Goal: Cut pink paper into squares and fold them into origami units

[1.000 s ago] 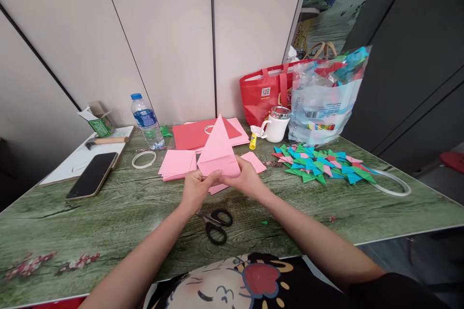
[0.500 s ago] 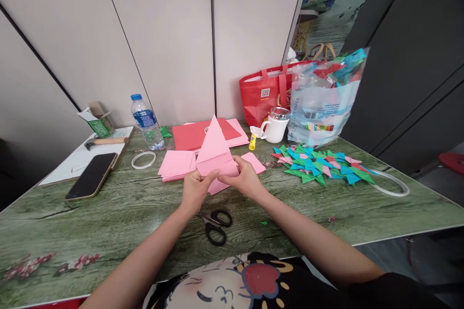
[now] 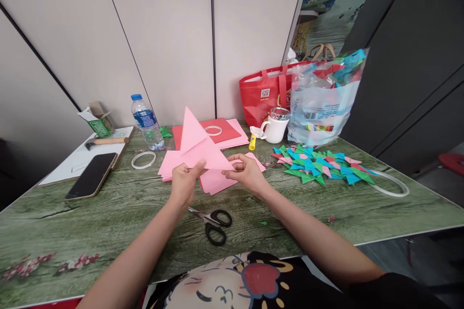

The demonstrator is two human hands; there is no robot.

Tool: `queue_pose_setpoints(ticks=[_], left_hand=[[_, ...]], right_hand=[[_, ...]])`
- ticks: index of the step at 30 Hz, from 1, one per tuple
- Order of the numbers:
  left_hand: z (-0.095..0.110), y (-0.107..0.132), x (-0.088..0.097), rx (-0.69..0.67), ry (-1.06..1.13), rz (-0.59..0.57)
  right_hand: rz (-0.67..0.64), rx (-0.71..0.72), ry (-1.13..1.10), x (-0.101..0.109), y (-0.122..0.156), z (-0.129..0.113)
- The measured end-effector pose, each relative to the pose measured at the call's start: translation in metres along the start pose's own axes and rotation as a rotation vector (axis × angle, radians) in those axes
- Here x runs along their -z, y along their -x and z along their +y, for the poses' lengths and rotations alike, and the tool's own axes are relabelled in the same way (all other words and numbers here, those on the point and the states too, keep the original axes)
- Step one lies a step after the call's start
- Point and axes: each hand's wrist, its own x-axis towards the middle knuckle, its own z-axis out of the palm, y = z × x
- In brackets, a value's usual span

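Head view: at the centre of the frame, the folded pink paper [image 3: 198, 147] stood above my grip, its point up and leaning left, its long axis slanting from there down to its lower-right corner. My left hand [image 3: 184, 184], nearer that point, pinched the lower edge, thumb in front; my right hand [image 3: 248, 175] held the corner between thumb and fingers. The paper hid my left fingertips and part of the pink sheets [image 3: 219, 181] beyond; I couldn't make out its back layers.
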Motion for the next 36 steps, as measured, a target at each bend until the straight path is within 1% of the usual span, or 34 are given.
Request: queue_pose_setpoints(ticks=[2,4,7,10,13,15,19,22,24,31,33,36], left_hand=[[0.007,-0.004,0.002,-0.040,0.060,0.042],[0.011,-0.006,0.004,-0.079,0.095,0.054],[0.006,-0.004,0.003,-0.059,0.051,0.030],[-0.006,0.001,0.000,-0.011,-0.023,-0.036],[-0.013,0.004,-0.001,-0.015,-0.087,-0.087],[-0.013,0.004,-0.002,-0.018,-0.088,-0.092],[-0.007,0.004,-0.003,0.012,-0.039,-0.087],[-0.001,0.004,-0.005,0.017,-0.038,-0.057],[0.002,0.003,-0.004,-0.003,-0.036,-0.024],[0.017,-0.012,0.011,-0.121,0.093,0.086],[0.018,-0.015,0.014,-0.129,0.110,0.095],[0.015,-0.013,0.013,-0.104,0.094,0.070]], right_hand=[[-0.012,0.028,-0.031,0.002,-0.001,-0.001],[-0.053,0.028,-0.061,0.002,-0.001,-0.002],[-0.088,0.017,-0.086,-0.002,0.001,-0.003],[-0.075,0.037,-0.082,-0.007,0.004,0.000],[-0.044,0.039,-0.058,-0.009,0.004,0.002],[-0.031,0.035,-0.061,-0.010,0.004,0.002],[-0.011,-0.002,-0.108,-0.010,0.003,0.000],[0.009,-0.031,-0.149,-0.010,0.003,-0.001],[0.034,-0.043,-0.174,-0.008,0.001,-0.001],[0.145,-0.030,-0.241,0.009,-0.007,-0.003],[0.127,-0.027,-0.262,0.011,-0.009,-0.004],[0.033,-0.019,-0.273,0.009,-0.008,-0.002]])
